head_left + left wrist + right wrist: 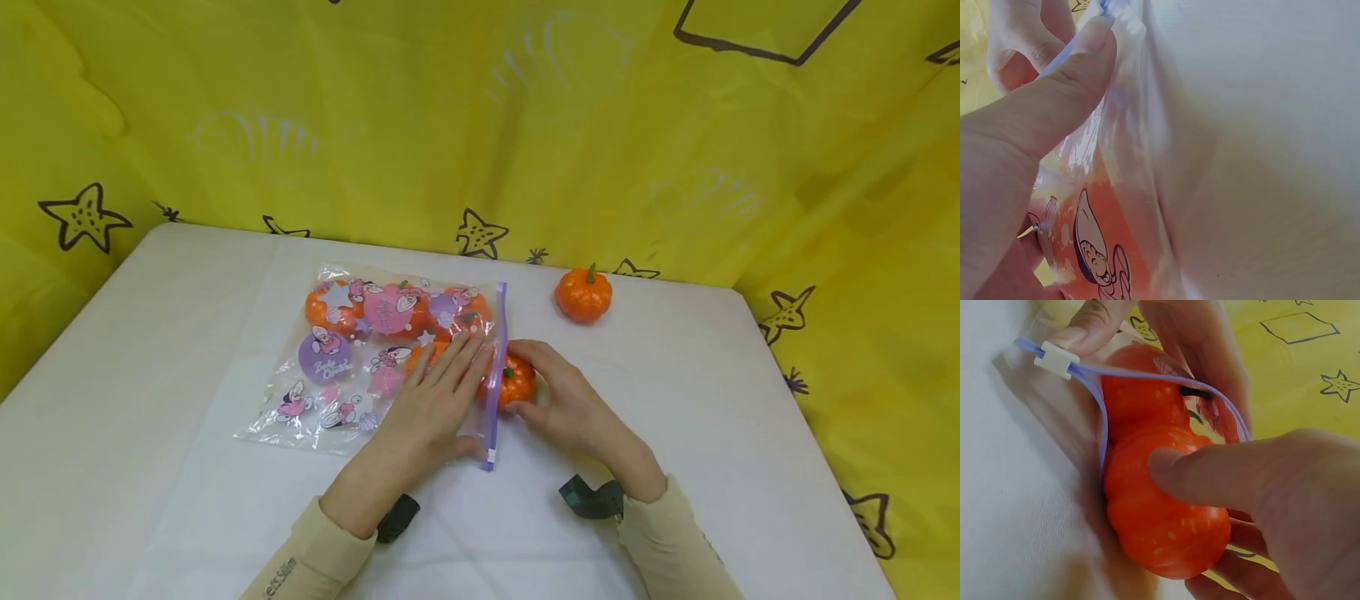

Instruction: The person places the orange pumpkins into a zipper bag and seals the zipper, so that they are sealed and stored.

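The right hand (562, 396) grips an orange pumpkin (519, 385) partly inside the open, right-facing mouth of a clear printed bag (378, 392) on the white worktop (697, 375), while the left hand (433, 412), fingers straight, rests across the bag and a second pumpkin (583, 297) sits apart beyond its mouth.

One glossy orange pumpkin (1166, 531) is partly inside the open, purple-edged mouth of a transparent printed bag (386, 382), which is lying down.

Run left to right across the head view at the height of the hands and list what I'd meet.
Printed clear bag → left hand → purple zip strip → pumpkin at the bag's mouth → right hand.
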A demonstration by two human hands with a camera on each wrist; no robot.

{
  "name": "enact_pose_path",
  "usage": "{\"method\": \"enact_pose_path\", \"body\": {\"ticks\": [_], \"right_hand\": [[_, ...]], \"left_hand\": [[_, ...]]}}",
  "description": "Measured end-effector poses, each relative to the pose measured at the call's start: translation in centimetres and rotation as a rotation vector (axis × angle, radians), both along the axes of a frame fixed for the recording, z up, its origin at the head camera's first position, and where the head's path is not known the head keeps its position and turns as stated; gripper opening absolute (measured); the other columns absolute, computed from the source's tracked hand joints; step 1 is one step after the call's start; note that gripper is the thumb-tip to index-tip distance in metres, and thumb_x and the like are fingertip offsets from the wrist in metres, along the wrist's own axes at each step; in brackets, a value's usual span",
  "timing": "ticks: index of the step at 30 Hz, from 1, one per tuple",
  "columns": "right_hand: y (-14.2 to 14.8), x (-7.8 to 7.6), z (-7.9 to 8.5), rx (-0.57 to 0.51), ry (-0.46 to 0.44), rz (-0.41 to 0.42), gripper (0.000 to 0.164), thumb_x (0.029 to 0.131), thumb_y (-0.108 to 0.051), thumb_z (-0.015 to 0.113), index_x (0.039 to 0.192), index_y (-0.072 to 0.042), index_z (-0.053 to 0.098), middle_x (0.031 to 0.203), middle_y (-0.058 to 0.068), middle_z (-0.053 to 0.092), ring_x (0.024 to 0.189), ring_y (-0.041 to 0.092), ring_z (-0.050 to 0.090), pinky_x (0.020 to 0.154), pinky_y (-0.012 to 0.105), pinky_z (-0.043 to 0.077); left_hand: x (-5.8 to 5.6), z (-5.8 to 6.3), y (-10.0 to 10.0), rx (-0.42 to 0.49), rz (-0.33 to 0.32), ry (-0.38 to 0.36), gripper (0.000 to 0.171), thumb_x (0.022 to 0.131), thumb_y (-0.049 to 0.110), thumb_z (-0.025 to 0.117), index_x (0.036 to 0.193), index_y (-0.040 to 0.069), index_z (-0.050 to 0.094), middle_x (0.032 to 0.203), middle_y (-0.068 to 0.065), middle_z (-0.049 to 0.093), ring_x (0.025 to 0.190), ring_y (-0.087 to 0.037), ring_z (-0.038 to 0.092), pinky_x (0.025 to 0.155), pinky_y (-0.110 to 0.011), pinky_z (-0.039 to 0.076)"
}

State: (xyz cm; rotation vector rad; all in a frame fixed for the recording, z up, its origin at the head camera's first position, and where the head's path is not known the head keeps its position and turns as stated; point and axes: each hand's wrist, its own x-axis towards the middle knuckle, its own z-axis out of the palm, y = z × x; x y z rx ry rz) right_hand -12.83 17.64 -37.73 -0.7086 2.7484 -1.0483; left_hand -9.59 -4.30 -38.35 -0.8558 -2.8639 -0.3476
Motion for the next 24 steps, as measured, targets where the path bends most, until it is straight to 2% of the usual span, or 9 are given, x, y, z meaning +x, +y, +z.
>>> {"method": "enact_pose_path", "body": {"ticks": [7, 10, 15, 20, 24], "right_hand": [[-0.7, 0.0, -0.1, -0.042, -0.049, 0.019, 0.069, 0.084, -0.014, 0.08, 0.145, -0.011, 0.048, 0.146, 0.003, 0.051, 0.138, 0.025, 0.048, 0.113, 0.045, 0.041], [-0.8, -0.1, -0.3, -0.119, -0.091, 0.026, 0.066, 0.085, -0.012, 0.078, 0.144, -0.012, 0.048, 0.145, 0.003, 0.051, 0.138, 0.024, 0.047, 0.113, 0.044, 0.04], [0.2, -0.6, -0.9, -0.247, -0.202, 0.04, 0.057, 0.091, -0.019, 0.072, 0.143, -0.017, 0.047, 0.148, 0.002, 0.049, 0.142, 0.023, 0.044, 0.114, 0.042, 0.038], [1.9, -0.8, -0.2, -0.227, -0.261, 0.002, 0.036, 0.097, -0.019, 0.065, 0.131, -0.011, 0.058, 0.132, 0.007, 0.062, 0.124, 0.026, 0.059, 0.105, 0.039, 0.05], [2.6, -0.9, 0.1, -0.185, -0.289, 0.028, 0.027, 0.098, -0.017, 0.062, 0.124, -0.008, 0.061, 0.123, 0.008, 0.066, 0.116, 0.025, 0.064, 0.101, 0.035, 0.053]], "left_hand": [[0.2, 0.1, 0.1, -0.019, -0.002, 0.018, 0.124, 0.07, 0.06, 0.079, 0.16, 0.01, 0.01, 0.168, -0.007, 0.014, 0.156, -0.026, 0.007, 0.126, -0.052, 0.009], [0.2, 0.1, 0.1, -0.033, 0.006, 0.023, 0.124, 0.07, 0.06, 0.079, 0.16, 0.01, 0.01, 0.168, -0.007, 0.014, 0.156, -0.026, 0.007, 0.126, -0.052, 0.007], [0.3, 0.1, 0.1, -0.046, 0.023, 0.019, 0.124, 0.069, 0.06, 0.08, 0.16, 0.011, 0.01, 0.168, -0.006, 0.014, 0.156, -0.025, 0.007, 0.126, -0.052, 0.005], [0.2, 0.2, 0.2, -0.045, 0.025, 0.004, 0.123, 0.069, 0.06, 0.079, 0.16, 0.012, 0.012, 0.168, -0.006, 0.014, 0.156, -0.025, 0.006, 0.126, -0.052, 0.004], [0.2, 0.2, 0.2, -0.042, 0.02, -0.003, 0.123, 0.069, 0.06, 0.079, 0.16, 0.012, 0.012, 0.168, -0.006, 0.015, 0.156, -0.025, 0.006, 0.126, -0.052, 0.004]]}}
